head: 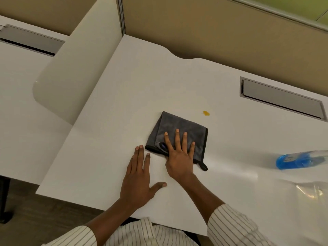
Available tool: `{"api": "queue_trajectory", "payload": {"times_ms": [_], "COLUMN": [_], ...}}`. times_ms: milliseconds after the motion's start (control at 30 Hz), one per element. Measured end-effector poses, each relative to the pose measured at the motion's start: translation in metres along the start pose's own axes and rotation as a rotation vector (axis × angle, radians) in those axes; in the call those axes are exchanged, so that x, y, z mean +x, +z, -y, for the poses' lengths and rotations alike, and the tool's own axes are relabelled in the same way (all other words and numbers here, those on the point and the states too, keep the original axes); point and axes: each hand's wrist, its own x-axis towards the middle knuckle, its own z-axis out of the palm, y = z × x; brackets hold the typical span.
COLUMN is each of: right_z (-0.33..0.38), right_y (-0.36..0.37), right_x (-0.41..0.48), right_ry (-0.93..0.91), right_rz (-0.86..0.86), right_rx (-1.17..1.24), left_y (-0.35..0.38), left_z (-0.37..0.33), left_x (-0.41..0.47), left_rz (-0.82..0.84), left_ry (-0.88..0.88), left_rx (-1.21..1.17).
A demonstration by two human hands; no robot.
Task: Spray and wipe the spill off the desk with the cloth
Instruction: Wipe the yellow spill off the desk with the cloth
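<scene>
From the head camera I saw the white tabletop [110, 121] from above, with both bare hands of the person on it. The right hand [179, 157] lay flat on the near part of the grey cloth [179, 125], fingers spread and straight, so its grip was apart and only pressing down, not clamped on the fabric. The cloth was folded in a rough square near the middle of the tabletop, and a small dark loop at its near right corner stuck out onto the white surface. The left hand [140, 178] rested flat on the bare tabletop just beside the cloth, on its left; its grip was also apart and it held nothing. I could not tell if its fingertips touched the cloth edge.

The spill [206, 113] was a small yellow-orange spot, beyond the far right corner of the cloth and apart from it. The spray bottle [300, 159], clear with blue liquid, was well to the right, blurred, near the picture edge. A grey recessed panel [282, 99] sat in the tabletop behind it. Striped sleeves [234, 226] covered both forearms.
</scene>
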Motion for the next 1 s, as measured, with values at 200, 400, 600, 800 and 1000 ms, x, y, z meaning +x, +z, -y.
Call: {"api": "queue_trajectory", "payload": {"times_ms": [200,400,600,800,1000], "right_z": [-0.018,-0.074,-0.150,-0.148,-0.115], "right_y": [-0.020,-0.038,-0.040,-0.030,-0.042], "right_x": [0.070,0.085,0.049,0.027,0.077], "right_ry": [-0.063,0.118,0.442,0.698,0.729], "right_rz": [0.039,0.044,0.013,0.039,0.067], "right_rx": [-0.029,0.014,0.112,0.181,0.214], "left_y": [-0.002,-0.006,-0.006,-0.005,-0.005], "left_z": [-0.001,-0.003,-0.003,-0.004,-0.006], "left_x": [0.000,0.000,-0.001,0.000,0.001], "left_rz": [0.030,0.054,0.049,0.067,0.074], "left_ry": [-0.023,-0.018,-0.017,-0.019,-0.016], "left_rx": [0.027,0.062,0.041,0.052,0.064]}}
